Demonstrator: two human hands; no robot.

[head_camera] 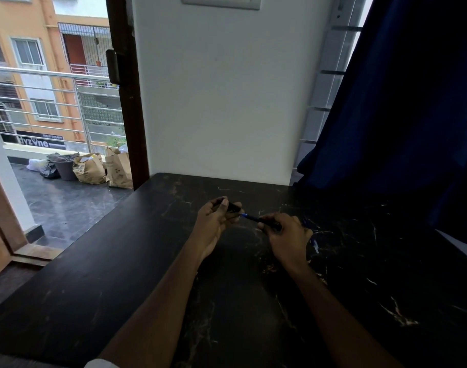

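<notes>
Out on the balcony at the far left, brown paper bags (118, 168) stand beside a dark bin, well apart from the work. Over the dark, veined bench (121, 261) the left hand (213, 224) is raised with its palm turned inward, thumb and fingers curled round a short black cap (231, 207), which it holds just above the bench top. Just right of it comes the pen (266, 223), its blue tip aimed at the cap and close to it but not inside it. The right hand (288, 237) pinches the pen's black barrel between thumb and curled fingers, knuckles up. The two parts are therefore apart and roughly in line, so the fit between cap and pen is the step in hand and is not made. What is left, by my judgement, is to close the small gap and seat the tip in the cap. The cap's mouth is dark and small here, so which way it faces is hard to tell. A deep blue curtain (399, 102) hangs at the far right.
</notes>
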